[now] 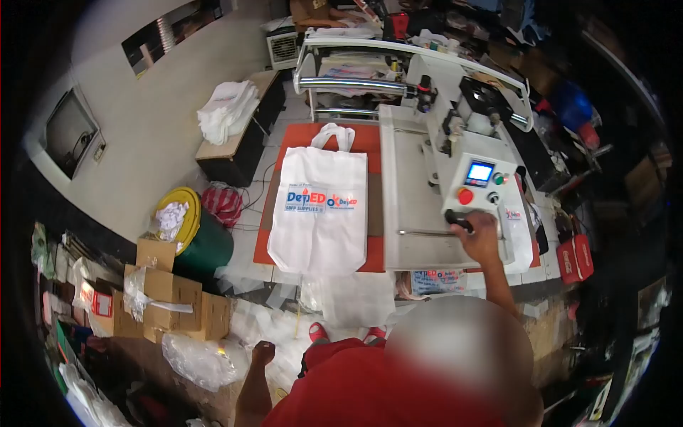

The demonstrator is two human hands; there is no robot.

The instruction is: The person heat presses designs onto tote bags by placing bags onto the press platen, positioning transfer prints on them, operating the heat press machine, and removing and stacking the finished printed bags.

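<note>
My right hand (pixel 482 237) is wrapped round the black handle (pixel 459 221) at the front of a white heat press (pixel 491 160). The press's wide plate (pixel 409 245) covers the right part of the bed. A printed white tote bag (pixel 316 238) lies flat on the red-orange pad (pixel 375 160) to the left, its handles (pixel 334 134) pointing away from me. Part of another printed white bag (pixel 518 226) shows at the plate's right side. Down at my left side hangs my left hand (pixel 263 353), its fingers curled closed, with nothing visible in them.
White bags (pixel 229 107) are stacked on a small table (pixel 213 151) at the left. A green bin (pixel 213 242) with a yellow rim and several cardboard boxes (pixel 174 299) stand nearer. Clear plastic (pixel 203 359) lies on the floor. Across the press, another person (pixel 313 13) works.
</note>
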